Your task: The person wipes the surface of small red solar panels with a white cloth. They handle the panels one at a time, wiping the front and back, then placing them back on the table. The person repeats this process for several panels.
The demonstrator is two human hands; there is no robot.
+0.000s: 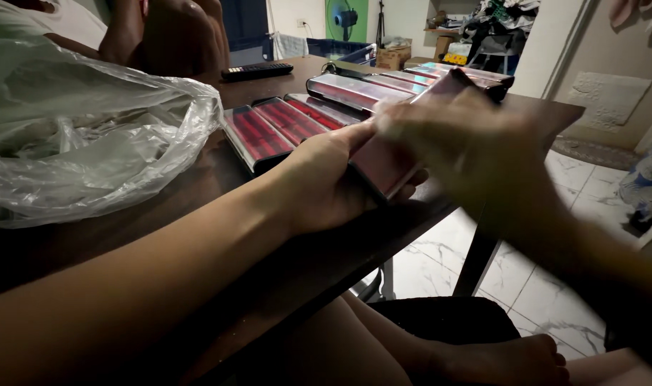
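Observation:
My left hand [333, 179] grips the near end of a long flat clear-lidded box [401, 146] with pinkish-red contents, held tilted above the dark wooden table [197, 179]. My right hand [469, 139] is blurred from motion and lies over the top of the same box, fingers spread across its lid. Several similar long boxes with red contents [276, 127] lie side by side on the table just beyond my hands.
A crumpled clear plastic bag [90, 136] fills the table's left side. A black remote [256, 71] lies at the far edge, near another person's arm [168, 36]. The table's right edge drops to a white tiled floor [555, 286]. My legs [440, 350] are below.

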